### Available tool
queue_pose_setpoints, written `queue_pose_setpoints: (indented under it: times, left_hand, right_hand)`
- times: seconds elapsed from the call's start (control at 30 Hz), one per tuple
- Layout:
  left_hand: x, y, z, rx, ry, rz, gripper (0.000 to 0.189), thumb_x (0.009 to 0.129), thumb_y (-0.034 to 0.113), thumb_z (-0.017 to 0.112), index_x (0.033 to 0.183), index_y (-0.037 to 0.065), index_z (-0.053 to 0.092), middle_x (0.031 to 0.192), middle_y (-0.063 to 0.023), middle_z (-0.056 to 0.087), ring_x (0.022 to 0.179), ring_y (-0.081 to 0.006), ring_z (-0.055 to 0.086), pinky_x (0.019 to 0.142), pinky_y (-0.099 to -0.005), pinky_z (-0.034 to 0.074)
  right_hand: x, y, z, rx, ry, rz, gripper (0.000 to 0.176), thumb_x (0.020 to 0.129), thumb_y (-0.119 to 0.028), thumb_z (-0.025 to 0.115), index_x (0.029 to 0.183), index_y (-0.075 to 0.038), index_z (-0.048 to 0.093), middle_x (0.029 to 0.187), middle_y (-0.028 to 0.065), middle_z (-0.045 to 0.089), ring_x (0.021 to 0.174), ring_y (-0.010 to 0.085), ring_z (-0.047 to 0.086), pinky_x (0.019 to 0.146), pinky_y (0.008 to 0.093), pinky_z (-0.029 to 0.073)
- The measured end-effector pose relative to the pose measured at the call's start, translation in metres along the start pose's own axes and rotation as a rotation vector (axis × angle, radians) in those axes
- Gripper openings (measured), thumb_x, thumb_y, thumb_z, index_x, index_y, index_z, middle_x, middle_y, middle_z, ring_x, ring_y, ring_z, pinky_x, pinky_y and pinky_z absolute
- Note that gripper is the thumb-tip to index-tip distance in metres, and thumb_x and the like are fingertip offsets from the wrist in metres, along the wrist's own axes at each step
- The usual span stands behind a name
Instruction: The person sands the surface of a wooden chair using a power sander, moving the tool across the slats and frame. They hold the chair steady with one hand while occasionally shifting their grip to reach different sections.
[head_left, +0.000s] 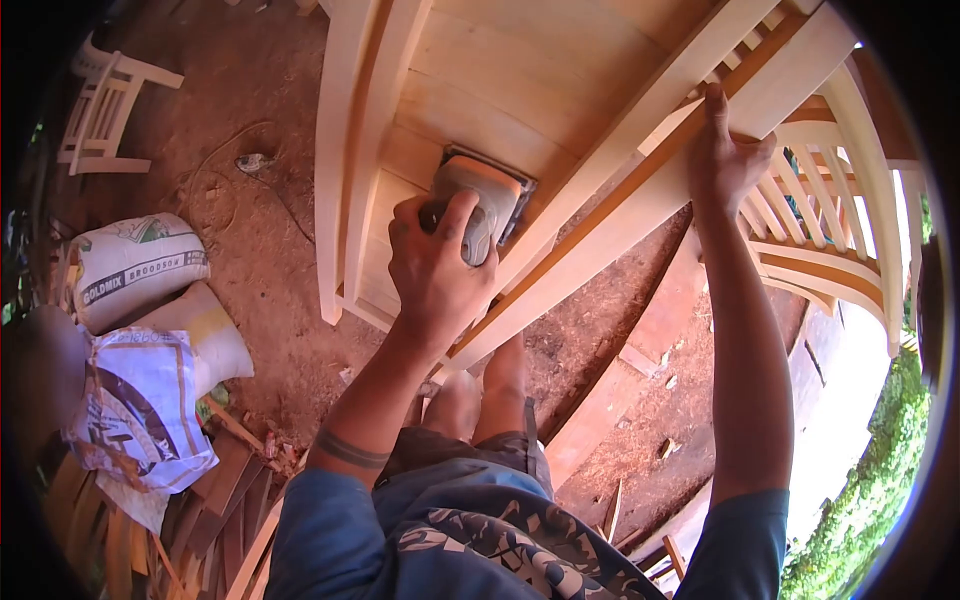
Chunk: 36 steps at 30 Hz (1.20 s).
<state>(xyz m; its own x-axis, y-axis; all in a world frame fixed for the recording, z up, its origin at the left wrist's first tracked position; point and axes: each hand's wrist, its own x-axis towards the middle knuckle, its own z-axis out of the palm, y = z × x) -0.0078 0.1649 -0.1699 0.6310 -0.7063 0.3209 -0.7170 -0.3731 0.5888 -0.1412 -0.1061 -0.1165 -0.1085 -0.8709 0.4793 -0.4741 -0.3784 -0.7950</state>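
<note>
My left hand [440,255] is wrapped around the body of an electric sander [468,190]. The sander's flat pad rests against a pale wooden panel [490,50] framed by long rails. At the upper right, my right hand [728,150] grips a wide wooden rail [630,215] of the same piece, its thumb over the top edge. The fingers on the rail's far side are partly hidden. Another long rail [590,180] runs between the sander and the gripped one.
Slatted wooden chair-like pieces stand at right [815,190] and upper left [110,110]. A cord [285,205] lies on the dirt floor [250,270]. Filled sacks [140,265] and wood offcuts [225,480] are at left. A long board [625,375] lies beside my legs.
</note>
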Motion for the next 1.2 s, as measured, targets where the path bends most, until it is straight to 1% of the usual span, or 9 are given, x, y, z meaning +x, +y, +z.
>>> queue_pose_setpoints:
  times: [0.13, 0.27, 0.4, 0.6, 0.8, 0.9, 1.0, 1.1, 1.2]
  left_hand:
    - [0.014, -0.009, -0.002, -0.008, 0.043, -0.099, 0.058, 0.07, 0.008, 0.083, 0.122, 0.015, 0.059, 0.113, -0.0176, 0.052, 0.101, -0.038, 0.061, 0.085, -0.0466, 0.053]
    - [-0.002, -0.022, -0.001, -0.027, 0.02, -0.029, 0.059, 0.069, 0.007, 0.084, 0.123, 0.015, 0.059, 0.113, -0.0172, 0.052, 0.1, -0.0369, 0.061, 0.085, -0.0466, 0.053]
    - [0.004, 0.001, 0.005, -0.025, -0.008, 0.05, 0.06, 0.068, 0.008, 0.084, 0.122, 0.016, 0.06, 0.113, -0.0168, 0.052, 0.1, -0.0364, 0.061, 0.084, -0.0464, 0.053]
    - [0.038, -0.004, -0.003, -0.051, 0.095, -0.049, 0.058, 0.069, 0.008, 0.084, 0.122, 0.015, 0.06, 0.114, -0.0172, 0.052, 0.099, -0.0381, 0.062, 0.083, -0.0458, 0.054]
    - [0.02, 0.015, 0.001, -0.018, -0.012, 0.053, 0.059, 0.069, 0.009, 0.084, 0.122, 0.016, 0.06, 0.113, -0.0172, 0.053, 0.102, -0.0376, 0.06, 0.086, -0.047, 0.052]
    - [0.043, 0.031, -0.006, 0.047, -0.015, 0.025, 0.058, 0.069, 0.009, 0.084, 0.122, 0.015, 0.06, 0.11, -0.0171, 0.053, 0.101, -0.0375, 0.061, 0.086, -0.0466, 0.053]
    - [0.055, 0.014, -0.012, -0.014, 0.009, -0.059, 0.058, 0.07, 0.011, 0.084, 0.122, 0.017, 0.06, 0.11, -0.0173, 0.053, 0.101, -0.0376, 0.061, 0.086, -0.0468, 0.053]
    - [0.045, -0.007, -0.015, -0.022, 0.003, 0.023, 0.058, 0.07, 0.012, 0.084, 0.122, 0.018, 0.06, 0.112, -0.0175, 0.052, 0.101, -0.0383, 0.061, 0.086, -0.0474, 0.052]
    - [0.038, 0.009, -0.012, 0.029, -0.04, 0.111, 0.057, 0.071, 0.011, 0.083, 0.122, 0.019, 0.06, 0.113, -0.0177, 0.052, 0.101, -0.0386, 0.061, 0.086, -0.0479, 0.052]
  right_hand:
    - [-0.002, 0.001, -0.002, 0.065, -0.01, 0.005, 0.076, 0.074, -0.054, 0.088, 0.11, 0.008, 0.061, 0.095, 0.0159, 0.07, 0.087, 0.0248, 0.067, 0.081, 0.0367, 0.053]
    - [-0.003, -0.004, -0.003, 0.039, -0.013, 0.038, 0.078, 0.075, -0.054, 0.087, 0.111, 0.009, 0.06, 0.095, 0.0155, 0.069, 0.087, 0.0247, 0.066, 0.081, 0.0367, 0.052]
    - [0.0, 0.008, -0.001, 0.07, -0.014, 0.002, 0.082, 0.074, -0.057, 0.086, 0.112, 0.01, 0.058, 0.095, 0.0157, 0.069, 0.088, 0.0248, 0.066, 0.082, 0.0365, 0.052]
    - [0.002, 0.009, -0.001, 0.013, -0.014, -0.01, 0.084, 0.073, -0.06, 0.085, 0.111, 0.01, 0.059, 0.096, 0.0164, 0.07, 0.088, 0.0252, 0.067, 0.082, 0.0363, 0.052]
    - [0.002, 0.011, -0.003, 0.041, -0.047, -0.02, 0.08, 0.074, -0.059, 0.086, 0.107, 0.01, 0.061, 0.096, 0.0166, 0.071, 0.088, 0.025, 0.068, 0.081, 0.0356, 0.053]
    - [0.007, 0.02, -0.002, -0.042, -0.006, -0.034, 0.077, 0.075, -0.055, 0.086, 0.106, 0.009, 0.061, 0.093, 0.0157, 0.072, 0.085, 0.0244, 0.068, 0.08, 0.0351, 0.053]
    - [0.006, 0.018, -0.002, 0.011, -0.031, -0.047, 0.075, 0.075, -0.054, 0.087, 0.106, 0.009, 0.061, 0.092, 0.0158, 0.072, 0.086, 0.0247, 0.069, 0.082, 0.0351, 0.053]
    - [0.004, 0.017, -0.001, 0.105, -0.071, -0.034, 0.076, 0.075, -0.054, 0.087, 0.108, 0.01, 0.06, 0.094, 0.0163, 0.072, 0.088, 0.025, 0.069, 0.082, 0.0353, 0.053]
    - [0.001, 0.005, -0.004, 0.014, -0.048, -0.003, 0.089, 0.069, -0.058, 0.088, 0.109, 0.012, 0.053, 0.098, 0.0216, 0.069, 0.093, 0.0302, 0.07, 0.086, 0.0385, 0.054]
